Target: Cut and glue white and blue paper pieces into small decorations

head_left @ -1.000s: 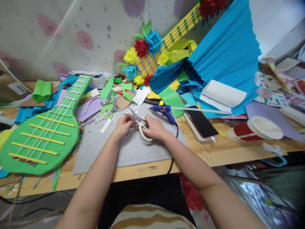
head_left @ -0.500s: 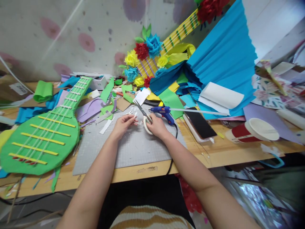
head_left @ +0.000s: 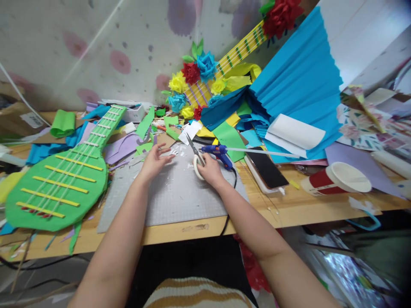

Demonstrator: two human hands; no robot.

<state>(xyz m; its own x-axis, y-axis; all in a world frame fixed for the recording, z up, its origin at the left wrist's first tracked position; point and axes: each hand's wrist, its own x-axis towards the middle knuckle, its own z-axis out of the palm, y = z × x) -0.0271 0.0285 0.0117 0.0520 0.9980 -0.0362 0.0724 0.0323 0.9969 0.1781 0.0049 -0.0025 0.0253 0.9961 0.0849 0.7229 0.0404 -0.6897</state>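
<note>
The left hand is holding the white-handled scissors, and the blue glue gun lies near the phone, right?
Not quite: the head view shows the right hand holding the white-handled scissors. The blue glue gun does lie near the phone.

The scissors (head_left: pixel 196 161) are held in the right hand (head_left: pixel 212 170), blades (head_left: pixel 192 144) directed toward the desk's (head_left: pixel 295 205) rear edge.

1. One left hand (head_left: pixel 154 162), one right hand (head_left: pixel 210 169): two.
2. One pair of scissors (head_left: pixel 193 147).
3. One glue gun (head_left: pixel 218 149).
4. One phone (head_left: pixel 268 167).
5. One paper cup (head_left: pixel 332 179).
6. One green instrument (head_left: pixel 61 178), one yellow instrument (head_left: pixel 242 49): two.
7. Five yellow strips (head_left: pixel 73 189) on the green instrument.
8. Three yellow flowers (head_left: pixel 177 82).
</note>
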